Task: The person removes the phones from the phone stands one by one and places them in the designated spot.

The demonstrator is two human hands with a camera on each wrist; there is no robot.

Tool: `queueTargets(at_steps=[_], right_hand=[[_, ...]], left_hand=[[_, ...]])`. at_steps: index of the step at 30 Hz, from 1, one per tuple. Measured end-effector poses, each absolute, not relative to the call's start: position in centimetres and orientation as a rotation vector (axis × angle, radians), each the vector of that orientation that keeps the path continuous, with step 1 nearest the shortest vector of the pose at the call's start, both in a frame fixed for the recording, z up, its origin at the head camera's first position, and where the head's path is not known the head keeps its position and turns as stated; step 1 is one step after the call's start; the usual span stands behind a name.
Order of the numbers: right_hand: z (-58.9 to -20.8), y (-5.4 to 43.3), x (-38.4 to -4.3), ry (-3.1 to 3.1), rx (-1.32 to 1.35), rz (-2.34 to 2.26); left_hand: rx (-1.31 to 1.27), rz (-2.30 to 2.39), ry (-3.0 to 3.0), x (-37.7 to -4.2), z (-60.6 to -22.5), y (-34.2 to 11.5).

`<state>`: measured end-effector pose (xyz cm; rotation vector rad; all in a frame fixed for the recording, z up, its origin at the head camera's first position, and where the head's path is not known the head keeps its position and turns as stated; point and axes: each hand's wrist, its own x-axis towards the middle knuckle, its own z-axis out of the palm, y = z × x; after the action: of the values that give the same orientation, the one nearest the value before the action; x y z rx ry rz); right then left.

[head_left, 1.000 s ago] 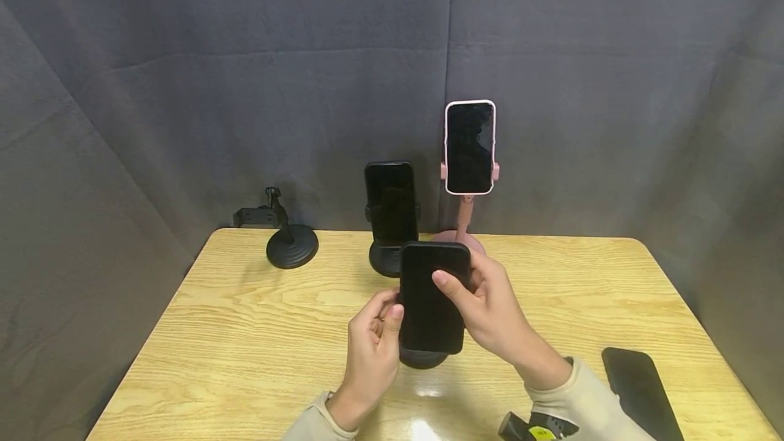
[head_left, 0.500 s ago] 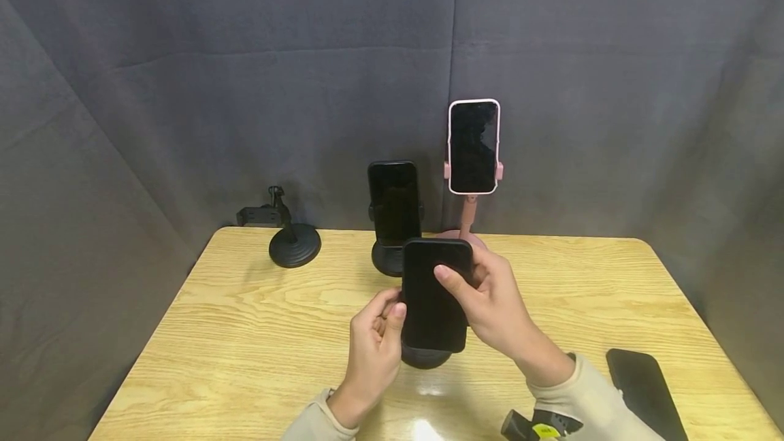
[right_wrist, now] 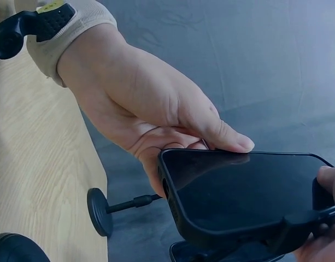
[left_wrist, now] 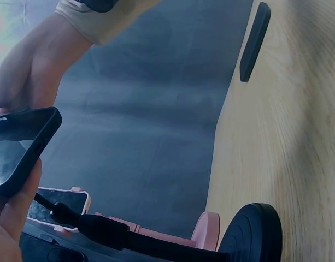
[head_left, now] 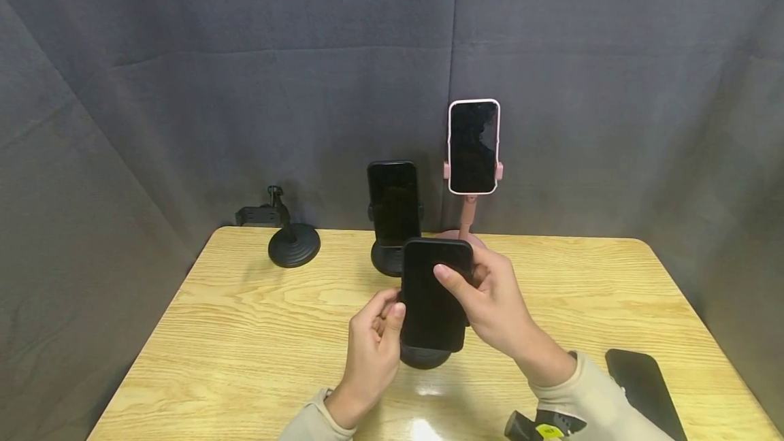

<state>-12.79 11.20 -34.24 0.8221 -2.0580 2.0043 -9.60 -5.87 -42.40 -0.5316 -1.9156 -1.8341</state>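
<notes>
A black smartphone (head_left: 431, 322) stands upright, screen toward me, in front of a black phone stand with a round base (head_left: 425, 359). My right hand (head_left: 499, 305) grips its upper right side, thumb laid across the screen and fingers behind. At the left edge my left hand (head_left: 373, 352) holds on with curled fingers; in the right wrist view its thumb (right_wrist: 233, 141) lies along the phone's rim. That view also shows a clamp arm (right_wrist: 298, 224) of the stand at the phone's right edge. In the left wrist view, the stand's pole (left_wrist: 156, 244) leads up behind the phone.
Behind stand a black stand with a phone (head_left: 395, 203) and a pink stand with a white-framed phone (head_left: 474, 147). An unloaded black stand (head_left: 294, 246) is at the back left. Another phone (head_left: 646, 386) lies flat at the right. A grey curtain (head_left: 275, 101) surrounds the wooden table (head_left: 214, 359).
The head view has shifted slightly, the scene sitting a few pixels further right than a second ago. Both hands keep their hold on the phone, which hardly moves.
</notes>
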Motion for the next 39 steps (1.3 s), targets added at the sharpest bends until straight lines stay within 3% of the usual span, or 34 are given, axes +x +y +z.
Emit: queueTargets(at_steps=[39], right_hand=[[-33.96, 11.01, -12.80, -2.030, 0.774, 2.065]], left_hand=[[-0.586, -1.792, -1.862, -9.86, -42.81, -5.94]])
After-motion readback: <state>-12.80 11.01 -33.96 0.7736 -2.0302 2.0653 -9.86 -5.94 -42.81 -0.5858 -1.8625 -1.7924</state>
